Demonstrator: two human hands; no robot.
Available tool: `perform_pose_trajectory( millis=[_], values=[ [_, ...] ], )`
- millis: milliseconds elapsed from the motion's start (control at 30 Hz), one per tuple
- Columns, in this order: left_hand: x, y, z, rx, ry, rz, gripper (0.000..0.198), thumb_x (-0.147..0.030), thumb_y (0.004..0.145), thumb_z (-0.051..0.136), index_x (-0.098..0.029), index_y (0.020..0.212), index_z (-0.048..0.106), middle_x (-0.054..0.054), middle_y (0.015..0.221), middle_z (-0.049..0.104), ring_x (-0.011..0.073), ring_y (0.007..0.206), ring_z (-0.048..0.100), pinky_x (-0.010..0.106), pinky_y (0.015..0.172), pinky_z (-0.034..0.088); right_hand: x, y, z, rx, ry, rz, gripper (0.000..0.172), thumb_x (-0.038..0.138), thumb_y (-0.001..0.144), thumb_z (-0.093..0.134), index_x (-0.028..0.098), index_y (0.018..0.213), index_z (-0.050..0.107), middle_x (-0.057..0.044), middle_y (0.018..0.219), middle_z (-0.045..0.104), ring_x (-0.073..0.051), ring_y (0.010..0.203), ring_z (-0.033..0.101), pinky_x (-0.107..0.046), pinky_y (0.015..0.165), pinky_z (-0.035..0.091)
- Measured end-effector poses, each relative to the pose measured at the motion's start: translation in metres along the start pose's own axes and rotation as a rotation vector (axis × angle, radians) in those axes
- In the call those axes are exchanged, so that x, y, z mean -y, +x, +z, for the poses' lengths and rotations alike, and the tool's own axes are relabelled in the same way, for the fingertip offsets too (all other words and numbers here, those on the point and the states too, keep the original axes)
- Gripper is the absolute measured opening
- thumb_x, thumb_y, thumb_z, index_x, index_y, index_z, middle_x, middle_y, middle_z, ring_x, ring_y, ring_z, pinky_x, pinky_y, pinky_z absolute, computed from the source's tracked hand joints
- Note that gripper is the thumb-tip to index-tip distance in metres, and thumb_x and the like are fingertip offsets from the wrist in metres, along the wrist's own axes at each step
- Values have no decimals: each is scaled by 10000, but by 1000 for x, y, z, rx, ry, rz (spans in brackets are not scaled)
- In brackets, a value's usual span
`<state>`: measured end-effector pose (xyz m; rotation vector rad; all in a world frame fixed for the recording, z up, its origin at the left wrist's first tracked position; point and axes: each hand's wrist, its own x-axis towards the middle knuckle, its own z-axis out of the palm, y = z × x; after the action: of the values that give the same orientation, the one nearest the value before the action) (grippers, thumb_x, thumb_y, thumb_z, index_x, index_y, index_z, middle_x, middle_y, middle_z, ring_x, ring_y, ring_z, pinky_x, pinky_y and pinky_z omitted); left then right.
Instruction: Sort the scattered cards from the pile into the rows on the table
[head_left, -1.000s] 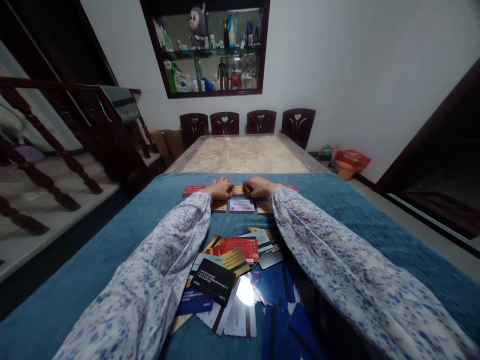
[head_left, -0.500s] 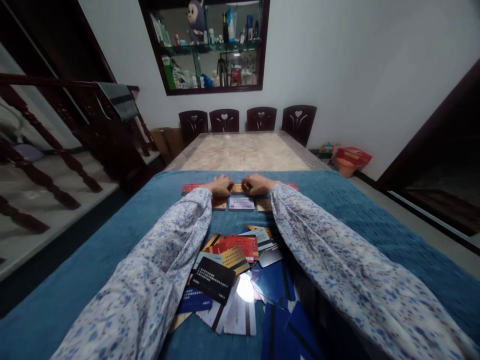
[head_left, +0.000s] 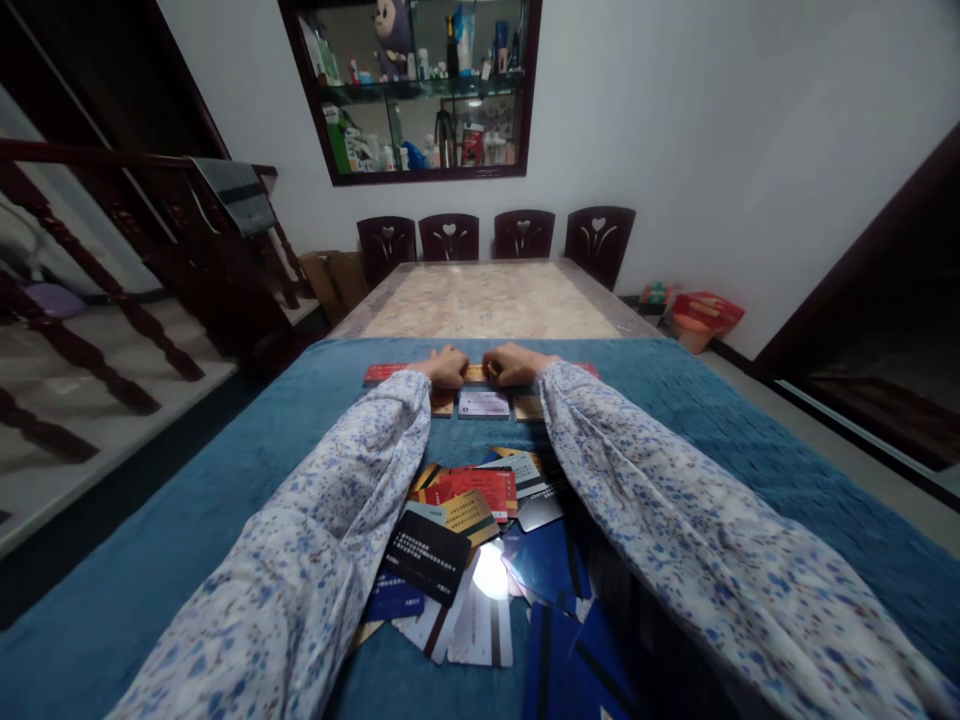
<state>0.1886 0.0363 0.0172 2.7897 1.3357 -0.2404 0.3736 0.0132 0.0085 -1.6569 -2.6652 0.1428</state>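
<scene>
Both my hands are at the far row of cards on the blue cloth. My left hand (head_left: 448, 367) has its fingers curled against the left edge of a gold card stack (head_left: 475, 373). Opposite it, my right hand (head_left: 513, 365) pinches at the stack's right edge, with gold showing at its fingertips. Red cards (head_left: 385, 373) stick out left of my left hand, and more red shows beyond my right. In the nearer row a white card stack (head_left: 484, 404) lies between gold cards (head_left: 528, 407) on the right and gold cards (head_left: 442, 404) on the left, partly covered by my sleeves.
Between my forearms spreads a loose heap of cards, with a black card (head_left: 427, 556), a red card (head_left: 480, 490) and blue cards (head_left: 551, 660). The blue cloth (head_left: 247, 500) covers the near table. Beyond it is the bare marbled tabletop (head_left: 480, 300), with chairs (head_left: 523, 236) behind.
My left forearm and sleeve have shifted slightly to the right. Both hands stay at the gold stack, and the cards lie as before.
</scene>
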Motion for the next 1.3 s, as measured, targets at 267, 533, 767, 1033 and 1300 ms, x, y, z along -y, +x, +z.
perform_pose_trajectory(
  millis=[267,533,767,1033,1300],
  values=[
    [3,1,4,-35,-7,-12,520,-121,667,598,-189,1179,662,139,1319,625,364,1286,458,566,1037,429,-2,6,3,14,23,32,563,175,699,684,189,1261,659,-64,1105,744,-207,977,675,-218,743,462],
    [5,-2,6,-26,41,4,497,-178,730,592,-204,1224,635,139,1332,602,361,1329,407,563,1051,397,-3,7,1,47,26,17,631,168,674,671,198,1303,634,-69,1128,737,-227,1009,672,-243,792,484],
    [10,-12,4,-56,5,16,625,-217,749,603,-207,1371,551,139,1395,557,347,1381,366,534,1080,377,-4,5,0,-28,1,-3,763,246,669,732,217,1411,555,-95,1291,673,-270,1152,636,-285,906,499],
    [13,-37,0,-244,-27,73,475,-236,854,552,-180,1318,633,146,1317,608,334,1345,405,486,1054,382,14,-18,-17,-174,-87,-61,462,314,847,635,165,1284,667,-132,1252,679,-254,1110,629,-282,876,442],
    [12,-72,6,-455,-71,145,276,-149,876,509,-164,972,767,125,969,682,291,1135,503,439,973,397,47,-45,-26,-275,-127,-73,314,165,940,473,145,1044,769,-132,1059,731,-212,958,638,-289,753,347]
  ],
)
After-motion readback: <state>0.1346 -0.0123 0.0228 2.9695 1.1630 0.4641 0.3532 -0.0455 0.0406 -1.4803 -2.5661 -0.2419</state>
